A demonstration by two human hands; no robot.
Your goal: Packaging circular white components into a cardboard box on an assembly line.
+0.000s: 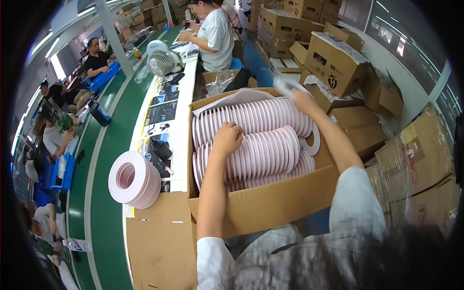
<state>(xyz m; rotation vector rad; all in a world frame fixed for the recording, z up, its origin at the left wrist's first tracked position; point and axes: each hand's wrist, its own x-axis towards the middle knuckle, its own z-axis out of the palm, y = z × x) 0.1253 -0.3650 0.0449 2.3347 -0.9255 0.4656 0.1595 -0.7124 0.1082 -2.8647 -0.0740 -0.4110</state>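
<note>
Left of the left fingers, a stack (141, 181) of pale rings stands outside the box (285, 203). Under and around the left hand (228, 140) are the rings (261, 150) inside it, packed on edge: one long row beyond the fingertips, another beneath them, part of a lower one nearer the wearer. That hand's fingers are curled and close together on the rings; whether they pinch one, I can't tell. To their right, past the row's end, a loose ring (315, 145) leans in a gap, so that end looks unfilled. The right hand (303, 100) is up at the far right corner, fingers seemingly closed on a pale piece (286, 86), too blurred to name. I'd call the box mostly full, its top open.

Well left of both hands, people sit by blue trays (70, 171) along a green belt (113, 118). Nearer the left fingers runs a white bench (181, 111) with dark packs (162, 112) and, farther off, a fan (162, 63). Beyond the fingertips, a co-worker (217, 41) in white stands at the bench. Right of the right fingers, brown cartons (336, 63) pile up by the wall.
</note>
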